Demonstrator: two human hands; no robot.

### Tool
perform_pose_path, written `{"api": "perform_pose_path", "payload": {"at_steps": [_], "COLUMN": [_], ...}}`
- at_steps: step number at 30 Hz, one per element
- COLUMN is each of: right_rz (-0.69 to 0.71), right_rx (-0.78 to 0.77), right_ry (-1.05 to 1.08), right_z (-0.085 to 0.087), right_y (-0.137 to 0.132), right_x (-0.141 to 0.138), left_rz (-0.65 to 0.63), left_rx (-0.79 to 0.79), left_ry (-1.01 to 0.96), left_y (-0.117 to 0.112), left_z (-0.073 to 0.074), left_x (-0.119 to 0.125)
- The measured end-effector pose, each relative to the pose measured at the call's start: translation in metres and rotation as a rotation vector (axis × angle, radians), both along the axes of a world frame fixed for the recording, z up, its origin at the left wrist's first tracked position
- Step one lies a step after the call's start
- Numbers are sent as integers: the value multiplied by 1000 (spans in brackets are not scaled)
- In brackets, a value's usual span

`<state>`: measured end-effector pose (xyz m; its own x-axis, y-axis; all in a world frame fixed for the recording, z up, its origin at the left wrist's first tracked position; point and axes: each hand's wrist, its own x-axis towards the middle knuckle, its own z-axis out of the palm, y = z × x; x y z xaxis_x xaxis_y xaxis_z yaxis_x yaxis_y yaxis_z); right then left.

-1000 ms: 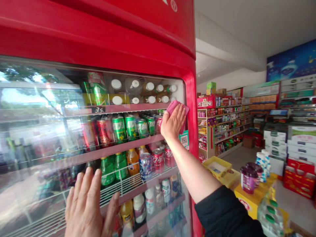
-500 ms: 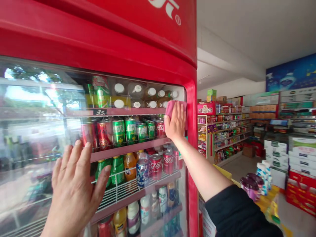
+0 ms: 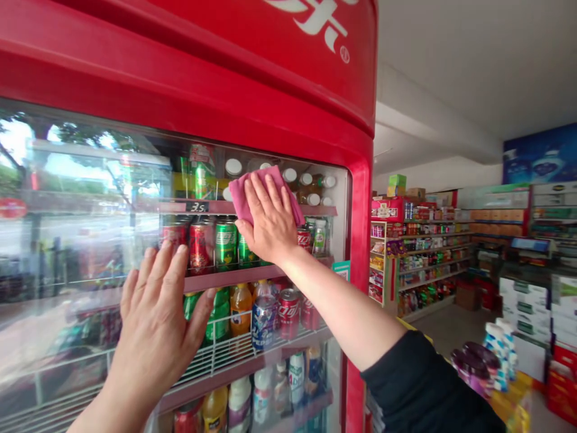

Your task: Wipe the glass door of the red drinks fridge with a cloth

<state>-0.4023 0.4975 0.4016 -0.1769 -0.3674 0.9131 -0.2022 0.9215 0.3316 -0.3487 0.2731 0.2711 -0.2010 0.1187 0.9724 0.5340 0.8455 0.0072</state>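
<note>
A pink cloth is pressed against the glass door of a red drinks fridge. My right hand holds it there, palm flat over it and fingers stretched out, level with the upper shelves. At the lower left my left hand is raised with nothing in it, palm towards the glass and fingers apart. Whether it touches the pane, I cannot tell. Behind the glass stand green cans, a blue Pepsi can and red cola cans. Part of the can row is hidden by my right hand and the cloth.
The fridge's red frame borders the glass on the right. Beyond it are stocked store shelves, stacked white boxes and a yellow stand with purple-lidded containers. Trees and the street reflect in the glass.
My right hand has slid the pink cloth leftwards across the glass, away from the right frame edge. My left hand stays raised and open. The view has shifted slightly.
</note>
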Motion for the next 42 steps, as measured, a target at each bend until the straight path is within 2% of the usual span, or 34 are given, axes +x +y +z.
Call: {"api": "perform_pose_path", "payload": {"at_steps": [2,4,7,10,12,14,19,23,26,29,31,33,35,38,40,42], "right_rz": [15,-8,-94,-134,-123,-98,37,130,116,80,32,-36,-87,-108,-96,-68], "right_rx": [85,35,-338,-680,-768,-733,-434,-153,96,206,106,-135,-366,-573,-578,-481], "right_ry": [-29,-14,97,191,221,225,124,15,-17,-25,-14,36,95,151,161,146], "right_z": [3,4,3,-2,-6,-8,-10,-14,-15,-12,-9,-7,-7,-10,-12,-13], "right_y": [23,53,88,91,73,42,-62,-128,-139,-112,-84,-61,-52,-72,-100,-134], "right_x": [2,-1,-13,-24,-28,-27,-13,2,8,9,6,1,-5,-12,-13,-11], "left_rz": [-6,2,20,44,59,70,104,105,78,49,36,35,40,48,55,63], "left_rx": [-1,3,17,37,52,61,75,73,75,83,90,103,127,153,152,144], "left_ry": [4,5,6,9,4,-10,-51,-53,-35,-4,31,47,48,47,46,43], "left_y": [0,-5,-20,-38,-49,-60,-80,-82,-77,-77,-85,-97,-113,-135,-148,-158], "left_z": [0,-2,-8,-16,-21,-26,-34,-29,-22,-18,-18,-19,-20,-23,-25,-26], "left_x": [1,3,4,5,5,4,5,8,12,14,16,17,19,21,21,20]}}
